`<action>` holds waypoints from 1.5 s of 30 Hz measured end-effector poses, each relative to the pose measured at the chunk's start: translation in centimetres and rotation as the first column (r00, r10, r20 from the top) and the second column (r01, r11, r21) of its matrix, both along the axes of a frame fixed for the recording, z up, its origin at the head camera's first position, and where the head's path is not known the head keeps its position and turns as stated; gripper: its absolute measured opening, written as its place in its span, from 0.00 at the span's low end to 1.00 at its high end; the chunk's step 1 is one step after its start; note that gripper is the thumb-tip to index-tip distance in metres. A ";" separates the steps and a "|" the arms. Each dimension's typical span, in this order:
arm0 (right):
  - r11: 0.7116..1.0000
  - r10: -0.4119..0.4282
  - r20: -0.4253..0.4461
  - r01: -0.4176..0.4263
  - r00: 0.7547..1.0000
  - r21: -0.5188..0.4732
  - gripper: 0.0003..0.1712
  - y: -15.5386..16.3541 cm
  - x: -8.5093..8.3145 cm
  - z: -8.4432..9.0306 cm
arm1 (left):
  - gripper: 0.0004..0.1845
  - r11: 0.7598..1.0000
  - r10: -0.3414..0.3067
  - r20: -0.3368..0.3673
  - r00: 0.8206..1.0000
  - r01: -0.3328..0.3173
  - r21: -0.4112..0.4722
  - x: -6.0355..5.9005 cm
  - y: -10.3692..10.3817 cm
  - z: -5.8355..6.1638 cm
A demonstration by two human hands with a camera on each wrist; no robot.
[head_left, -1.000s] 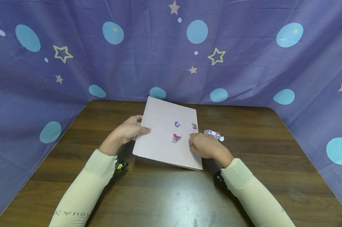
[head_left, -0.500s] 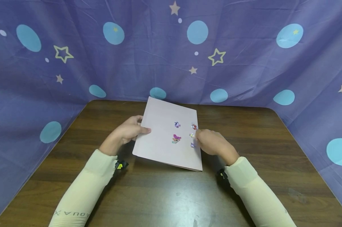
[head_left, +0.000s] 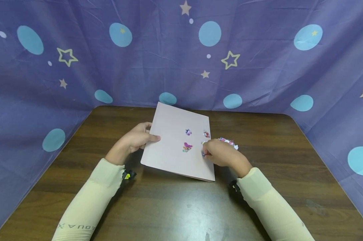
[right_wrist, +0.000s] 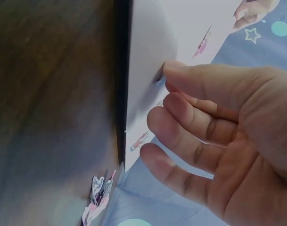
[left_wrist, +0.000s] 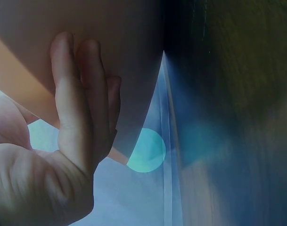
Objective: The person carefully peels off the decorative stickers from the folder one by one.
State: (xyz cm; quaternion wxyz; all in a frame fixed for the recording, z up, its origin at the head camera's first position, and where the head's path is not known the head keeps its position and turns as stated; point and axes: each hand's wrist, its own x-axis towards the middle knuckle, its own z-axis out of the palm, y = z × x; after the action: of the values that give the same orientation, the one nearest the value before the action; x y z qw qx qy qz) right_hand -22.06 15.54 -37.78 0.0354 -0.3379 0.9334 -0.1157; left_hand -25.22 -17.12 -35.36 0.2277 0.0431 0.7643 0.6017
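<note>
A pink notebook (head_left: 169, 147) lies tilted on the brown table (head_left: 175, 207), its left side raised. My left hand (head_left: 149, 134) pinches its left edge, thumb on top and fingers (left_wrist: 72, 94) underneath. Several small colourful stickers sit on the cover, among them (head_left: 188, 132), (head_left: 206, 134) and a larger pink one (head_left: 186, 147). My right hand (head_left: 206, 150) rests at the notebook's right edge with relaxed fingers. Its index fingertip (right_wrist: 174, 70) presses a small sticker (right_wrist: 159, 81) onto the cover. A crumpled strip of stickers (head_left: 229, 142) lies on the table just behind that hand and shows again as the sticker strip (right_wrist: 100, 200).
A purple cloth (head_left: 181, 60) with blue dots and stars hangs around the table's back and sides. The table's rounded far corners meet the cloth. Bare wood stretches in front of the notebook and to its right.
Half a second ago my right hand had drawn right, uncovering two small stickers near the right edge. It has come back left onto the lower one. The left hand and notebook stayed put.
</note>
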 end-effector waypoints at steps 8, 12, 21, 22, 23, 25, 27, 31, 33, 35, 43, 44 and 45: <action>1.000 0.018 -0.068 -0.018 0.998 0.000 0.23 -0.1 0.0 -0.2 | 0.37 1.000 0.004 0.002 1.000 -0.004 0.002 -0.1 0.1 0.0; 0.999 0.033 -0.100 -0.033 0.994 0.004 0.23 -0.1 0.1 -0.2 | 0.37 1.000 0.004 0.002 1.000 -0.004 0.003 -0.1 0.0 0.0; 0.999 -0.034 -0.130 0.038 0.991 0.027 0.15 0.2 0.2 -0.1 | 0.38 1.000 0.001 0.009 1.000 -0.001 0.002 0.1 0.0 0.1; 0.998 -0.051 -0.129 0.055 0.990 0.026 0.15 0.2 0.2 0.0 | 0.38 1.000 0.002 0.009 1.000 -0.002 0.002 0.1 0.0 0.1; 0.997 -0.066 -0.128 0.069 0.990 0.022 0.14 0.2 0.2 0.0 | 0.38 1.000 0.002 0.009 1.000 -0.002 0.003 0.1 0.0 0.0; 0.996 -0.088 -0.125 0.091 0.988 0.016 0.13 0.3 0.2 0.0 | 0.38 1.000 0.002 0.009 1.000 -0.002 0.004 0.1 0.1 0.0; 0.995 -0.096 -0.117 0.098 0.988 0.010 0.13 0.4 0.2 0.1 | 0.38 1.000 0.003 0.010 1.000 -0.003 0.005 0.1 0.1 0.0; 0.993 -0.117 -0.115 0.118 0.987 0.007 0.11 0.5 0.1 0.3 | 0.38 1.000 0.003 0.010 1.000 -0.003 0.004 0.0 0.1 0.0; 0.992 -0.129 -0.120 0.130 0.984 -0.004 0.11 0.7 -0.1 0.5 | 0.37 1.000 0.002 0.007 1.000 -0.003 0.004 0.0 0.0 0.0; 0.989 -0.149 -0.134 0.148 0.980 -0.017 0.11 1.0 -0.3 0.6 | 0.37 1.000 0.003 0.006 1.000 -0.003 0.004 0.0 0.0 0.0; 0.959 -0.281 -0.159 0.285 0.946 0.000 0.09 3.0 -1.3 0.5 | 0.38 1.000 0.003 0.005 1.000 -0.003 0.003 -0.1 0.0 -0.2; 0.953 -0.298 -0.148 0.302 0.943 0.009 0.09 3.2 -1.4 0.5 | 0.38 1.000 0.003 0.005 1.000 -0.003 0.003 -0.1 0.0 -0.2; 0.948 -0.312 -0.138 0.317 0.940 0.017 0.08 3.3 -1.5 0.4 | 0.38 1.000 0.003 0.006 1.000 -0.003 0.004 -0.1 0.0 -0.2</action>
State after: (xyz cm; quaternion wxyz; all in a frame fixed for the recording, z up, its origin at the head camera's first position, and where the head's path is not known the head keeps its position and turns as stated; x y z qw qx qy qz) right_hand -23.54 18.89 -37.34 -0.0394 -0.1909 0.9776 -0.0787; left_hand -25.35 -17.13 -35.59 0.2289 0.0404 0.7626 0.6036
